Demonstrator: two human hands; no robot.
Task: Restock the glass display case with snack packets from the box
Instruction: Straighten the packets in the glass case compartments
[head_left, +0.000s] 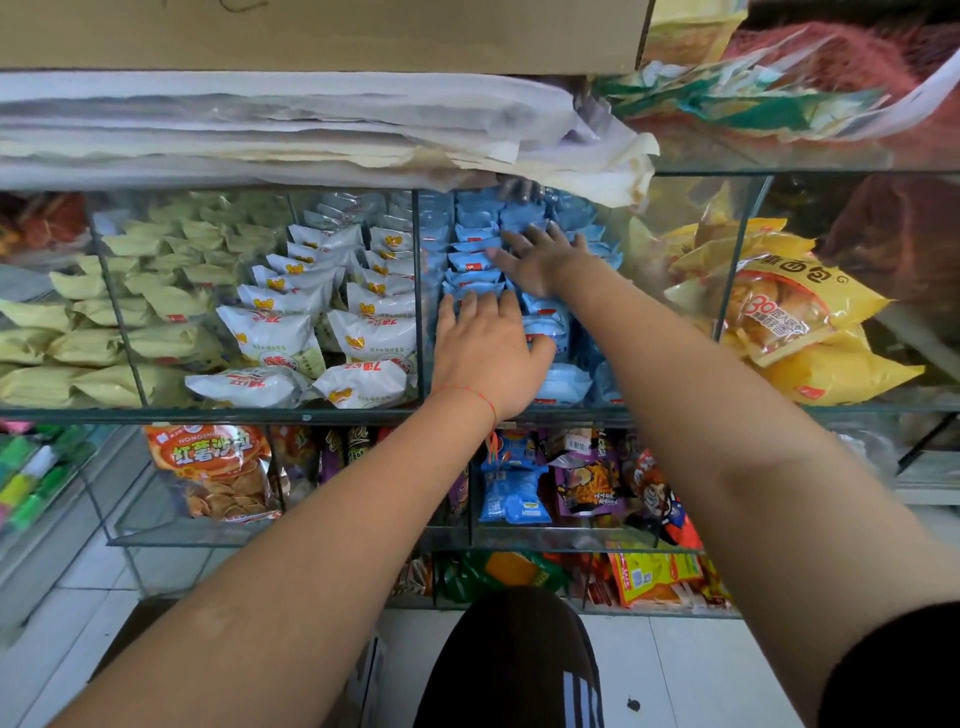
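Observation:
Blue snack packets (558, 382) fill the middle compartment of the glass display case (311, 415) in rows. My left hand (485, 353) lies flat on the near rows, fingers straight and pressing down. Farther back, my right hand (537, 254) rests on the packets with fingers spread. Neither hand grips a packet. The box is only partly seen at the bottom left (130, 639), under my left arm.
White packets (311, 322) and pale green packets (130, 312) fill the compartments to the left, yellow bread bags (789, 322) the one to the right. Stacked paper (311, 130) and a cardboard box (311, 31) overhang the case top. Lower shelves hold mixed snacks (587, 478).

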